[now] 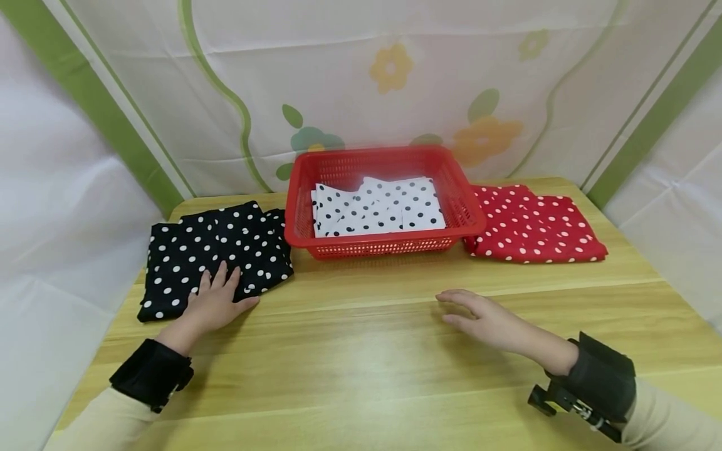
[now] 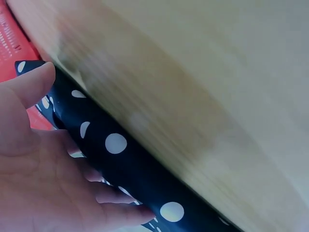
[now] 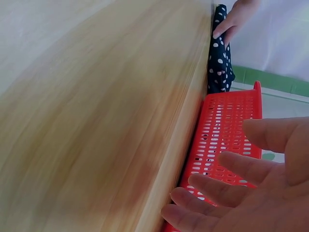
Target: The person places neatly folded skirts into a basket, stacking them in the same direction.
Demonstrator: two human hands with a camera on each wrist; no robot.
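Observation:
On the left of the table lies a folded black cloth with white dots (image 1: pixel 220 241). My left hand (image 1: pixel 214 304) rests on its near edge, fingers spread and straight. In the left wrist view the fingers (image 2: pixel 116 217) lie along the cloth's folded edge (image 2: pixel 116 143), with the thumb near its corner. My right hand (image 1: pixel 485 319) hovers over the table at right, its fingers loosely extended and holding nothing. The right wrist view shows its spread fingers (image 3: pixel 217 191) in front of the red basket (image 3: pixel 227 130). Inside that basket sits a folded white cloth with black dots (image 1: pixel 378 207).
The red plastic basket (image 1: pixel 383 245) stands at the back middle of the wooden table (image 1: pixel 361 376). To its right lies a folded red cloth with white dots (image 1: pixel 536 225), overlapped by the basket's edge in this view. A flowered white curtain (image 1: pixel 350 75) hangs behind the table.

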